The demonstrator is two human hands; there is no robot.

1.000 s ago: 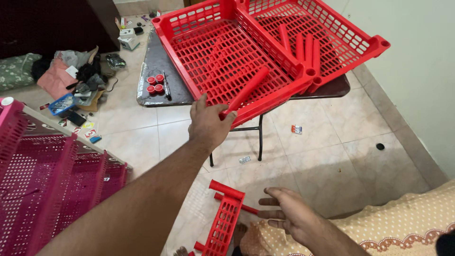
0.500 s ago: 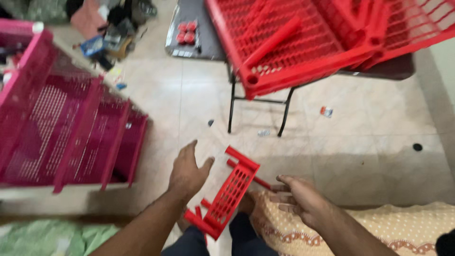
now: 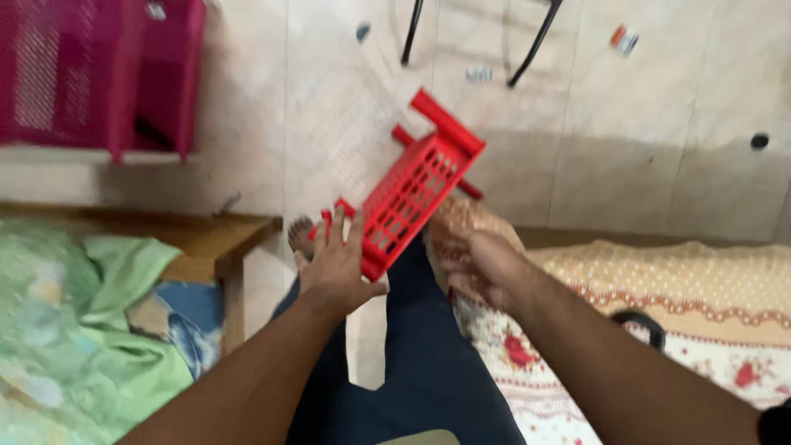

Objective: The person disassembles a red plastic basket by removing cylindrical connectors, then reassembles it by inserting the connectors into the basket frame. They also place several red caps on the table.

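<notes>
A red perforated plastic panel [image 3: 416, 185] with round posts at its corners stands tilted on the tiled floor between my legs. My left hand [image 3: 338, 264] grips its near lower end, fingers up along the left edge and thumb under the corner. A thin red tube [image 3: 471, 189] pokes out from behind the panel. To the right, my right hand [image 3: 482, 264] hovers just off the panel's lower right side. Its fingers are loosely curled and it holds nothing. The picture is blurred by motion.
A pink perforated rack [image 3: 107, 66] stands at the top left, and black table legs [image 3: 540, 37] at the top. On the left are a wooden ledge [image 3: 222, 235] and green cloth [image 3: 99, 330]. A patterned bedsheet [image 3: 684, 297] lies right. My bare foot [image 3: 301, 235] rests beside the panel.
My view has swung down from the red baskets on the table to the floor. My left hand left the red tube on the table and came down onto the red panel.
</notes>
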